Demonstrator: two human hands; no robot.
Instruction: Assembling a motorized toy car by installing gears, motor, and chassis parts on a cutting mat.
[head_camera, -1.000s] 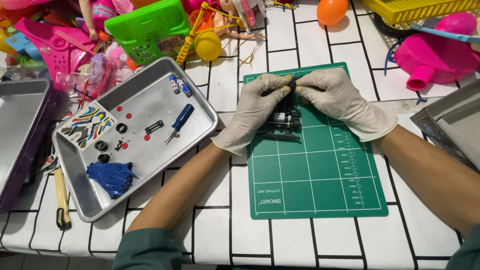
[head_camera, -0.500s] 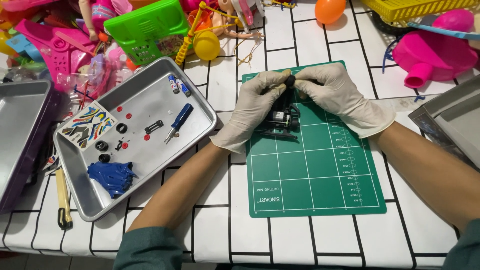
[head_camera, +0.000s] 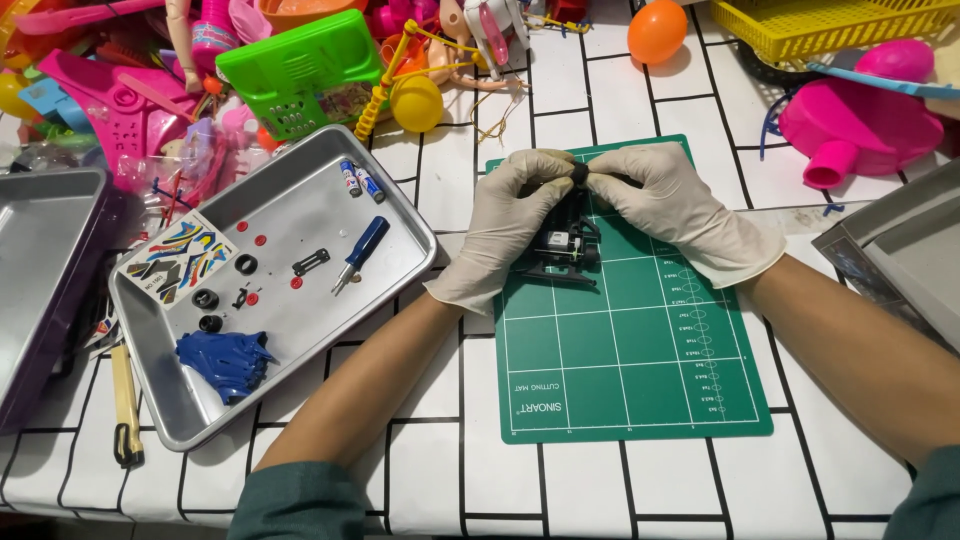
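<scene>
Both hands wear pale gloves and meet over the far end of a green cutting mat (head_camera: 640, 380). My left hand (head_camera: 505, 225) and my right hand (head_camera: 675, 205) pinch a small black wheel (head_camera: 578, 174) at the top of a black toy car chassis (head_camera: 562, 245), which stands tilted on the mat. The chassis is partly hidden by my fingers.
A metal tray (head_camera: 400, 225) on the left holds a blue screwdriver (head_camera: 362, 250), two small batteries (head_camera: 360, 182), a blue car shell (head_camera: 228, 362), black wheels, red bits and a sticker sheet (head_camera: 180, 255). Colourful plastic toys crowd the far edge. Another tray (head_camera: 40, 260) lies far left.
The camera view has drifted slightly; both hands stay on the chassis with small finger shifts at the wheel.
</scene>
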